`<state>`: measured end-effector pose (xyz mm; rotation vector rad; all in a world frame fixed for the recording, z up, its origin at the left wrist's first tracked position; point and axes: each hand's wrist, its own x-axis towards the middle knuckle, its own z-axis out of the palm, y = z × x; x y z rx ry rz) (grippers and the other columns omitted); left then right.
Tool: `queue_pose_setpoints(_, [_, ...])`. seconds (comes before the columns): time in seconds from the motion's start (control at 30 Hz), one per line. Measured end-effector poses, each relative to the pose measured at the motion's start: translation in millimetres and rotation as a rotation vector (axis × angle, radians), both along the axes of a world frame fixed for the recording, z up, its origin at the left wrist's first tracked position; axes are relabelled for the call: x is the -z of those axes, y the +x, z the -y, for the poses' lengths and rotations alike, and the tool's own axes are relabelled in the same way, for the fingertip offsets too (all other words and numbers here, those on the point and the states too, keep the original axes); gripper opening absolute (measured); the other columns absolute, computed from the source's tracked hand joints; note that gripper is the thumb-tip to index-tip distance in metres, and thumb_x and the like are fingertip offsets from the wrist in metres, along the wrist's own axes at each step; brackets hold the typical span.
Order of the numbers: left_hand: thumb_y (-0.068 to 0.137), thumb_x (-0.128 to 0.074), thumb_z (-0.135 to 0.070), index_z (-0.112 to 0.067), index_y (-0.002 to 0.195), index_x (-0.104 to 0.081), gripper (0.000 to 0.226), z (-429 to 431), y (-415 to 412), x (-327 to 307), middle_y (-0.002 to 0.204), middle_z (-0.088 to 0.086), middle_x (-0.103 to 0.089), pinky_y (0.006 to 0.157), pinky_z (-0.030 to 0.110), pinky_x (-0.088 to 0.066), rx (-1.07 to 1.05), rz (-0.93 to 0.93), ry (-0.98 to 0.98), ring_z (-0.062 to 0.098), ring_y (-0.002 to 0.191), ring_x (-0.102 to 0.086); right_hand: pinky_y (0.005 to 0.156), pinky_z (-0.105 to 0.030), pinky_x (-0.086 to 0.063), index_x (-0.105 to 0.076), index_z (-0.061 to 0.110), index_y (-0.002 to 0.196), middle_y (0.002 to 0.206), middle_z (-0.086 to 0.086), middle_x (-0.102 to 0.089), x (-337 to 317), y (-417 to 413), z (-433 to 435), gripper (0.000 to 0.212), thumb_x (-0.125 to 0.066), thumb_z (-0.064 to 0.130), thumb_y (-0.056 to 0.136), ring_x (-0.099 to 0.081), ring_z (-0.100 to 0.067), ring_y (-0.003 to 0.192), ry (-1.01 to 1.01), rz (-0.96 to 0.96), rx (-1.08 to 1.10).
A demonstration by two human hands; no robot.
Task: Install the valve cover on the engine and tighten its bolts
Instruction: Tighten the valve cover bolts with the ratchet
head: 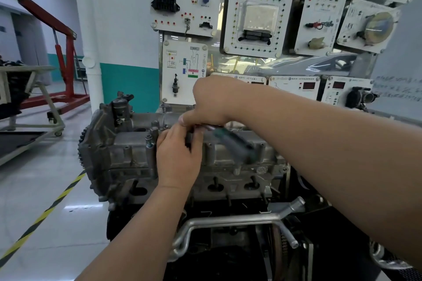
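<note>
Glossy grey floor (34,189) fills the left of the workshop, crossed by a yellow-and-black striped line (45,211). Far left we see a red hoist (70,64) behind a grey wheeled stand (27,68). Moving right, we come to the engine (102,155) at centre, with the valve cover (130,143) seated on its top. One bolt (149,141) stands at the cover's near edge, just left of our left hand (178,157). That hand lies over the cover, its fingers curled round the dark head end of a green-handled tool (235,143). Our right hand (212,100) reaches in from the right and sits just above, fingers wrapped round the same end, thumb pointing left. The tool's handle slants out to the near right over the cover and is blurred. Far behind, white training panels (258,18) cover the wall. A bent metal pipe (228,219) runs across the engine's near side.
</note>
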<state>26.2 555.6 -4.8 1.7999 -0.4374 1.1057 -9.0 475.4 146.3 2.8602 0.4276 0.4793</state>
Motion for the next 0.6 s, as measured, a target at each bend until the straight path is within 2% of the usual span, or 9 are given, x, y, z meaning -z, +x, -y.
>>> queue_pose_setpoints(0.07, [0.092, -0.055, -0.023, -0.012, 0.084, -0.060, 0.014, -1, -3, 0, 0.071, -0.007, -0.054, 0.071, 0.030, -0.038, -0.013, 0.043, 0.014, 0.009, 0.071, -0.042, 0.047, -0.027, -0.031, -0.059, 0.013, 0.069, 0.063, 0.002, -0.054, -6, -1, 6, 0.042, -0.062, 0.051, 0.087, -0.049, -0.013, 0.056, -0.035, -0.071, -0.045])
queue_pose_setpoints(0.1, [0.092, -0.055, -0.023, -0.012, 0.084, -0.061, 0.015, -2, -3, -1, 0.071, -0.010, -0.052, 0.071, 0.030, -0.038, -0.012, 0.053, 0.024, 0.005, 0.070, -0.039, 0.051, -0.026, -0.036, -0.067, 0.013, 0.082, 0.073, 0.002, -0.061, -8, -1, 10, 0.037, -0.064, 0.049, 0.087, -0.055, -0.014, 0.065, -0.032, -0.104, -0.069])
queue_pose_setpoints(0.17, [0.093, -0.051, -0.022, -0.011, 0.089, -0.064, 0.018, -2, -5, -2, 0.074, -0.009, -0.054, 0.073, 0.031, -0.040, -0.009, 0.059, 0.033, 0.003, 0.070, -0.037, 0.065, -0.024, -0.045, -0.071, 0.015, 0.104, 0.095, 0.002, -0.069, -9, 0, 17, 0.033, -0.065, 0.043, 0.087, -0.062, -0.016, 0.085, -0.003, -0.141, -0.123])
queue_pose_setpoints(0.2, [0.093, -0.050, -0.022, -0.009, 0.091, -0.065, 0.020, -1, -5, -2, 0.075, -0.007, -0.057, 0.075, 0.032, -0.040, -0.011, 0.059, 0.030, 0.004, 0.073, -0.038, 0.070, -0.027, -0.047, -0.071, 0.016, 0.105, 0.098, 0.000, -0.070, -8, 1, 19, 0.032, -0.066, 0.042, 0.087, -0.063, -0.017, 0.088, 0.009, -0.143, -0.140])
queue_pose_setpoints(0.27, [0.094, -0.049, -0.022, -0.009, 0.089, -0.064, 0.020, -1, -7, -3, 0.075, -0.008, -0.055, 0.076, 0.034, -0.040, -0.012, 0.049, 0.023, 0.002, 0.074, -0.037, 0.063, -0.029, -0.049, -0.071, 0.012, 0.092, 0.082, -0.002, -0.071, -5, 2, 18, 0.035, -0.065, 0.046, 0.087, -0.064, -0.016, 0.073, 0.014, -0.123, -0.127])
queue_pose_setpoints(0.37, [0.092, -0.057, -0.023, -0.013, 0.087, -0.061, 0.011, 0, -4, -4, 0.070, -0.019, -0.044, 0.074, 0.030, -0.037, 0.005, -0.028, -0.003, 0.011, 0.076, -0.046, 0.043, -0.024, -0.030, -0.055, 0.016, 0.056, 0.037, 0.006, -0.049, 1, 2, 7, 0.052, -0.061, 0.059, 0.084, -0.046, -0.007, 0.039, 0.056, -0.030, -0.058])
queue_pose_setpoints(0.43, [0.088, -0.061, -0.016, -0.012, 0.079, -0.060, 0.009, -1, -4, -5, 0.064, -0.023, -0.038, 0.067, 0.024, -0.029, -0.009, -0.052, -0.007, 0.017, 0.071, -0.048, 0.041, -0.022, -0.027, -0.050, 0.019, 0.051, 0.028, 0.010, -0.043, 1, 1, 1, 0.056, -0.060, 0.065, 0.082, -0.042, -0.003, 0.028, 0.058, -0.028, -0.018])
queue_pose_setpoints(0.5, [0.088, -0.063, -0.015, -0.012, 0.072, -0.059, 0.017, -3, -5, -5, 0.058, -0.019, -0.037, 0.062, 0.022, -0.022, -0.009, 0.005, 0.014, 0.016, 0.066, -0.044, 0.043, -0.023, -0.031, -0.058, 0.018, 0.059, 0.039, 0.008, -0.054, -6, -1, 1, 0.048, -0.063, 0.059, 0.083, -0.050, -0.002, 0.037, -0.044, -0.089, -0.032])
queue_pose_setpoints(0.6, [0.094, -0.053, -0.026, -0.016, 0.075, -0.063, 0.023, -3, -7, -5, 0.060, -0.017, -0.041, 0.067, 0.027, -0.034, -0.003, 0.047, 0.059, 0.008, 0.070, -0.041, 0.060, -0.026, -0.041, -0.069, 0.017, 0.101, 0.087, 0.007, -0.066, -17, -3, 6, 0.034, -0.071, 0.046, 0.082, -0.059, -0.013, 0.077, -0.158, -0.162, -0.073])
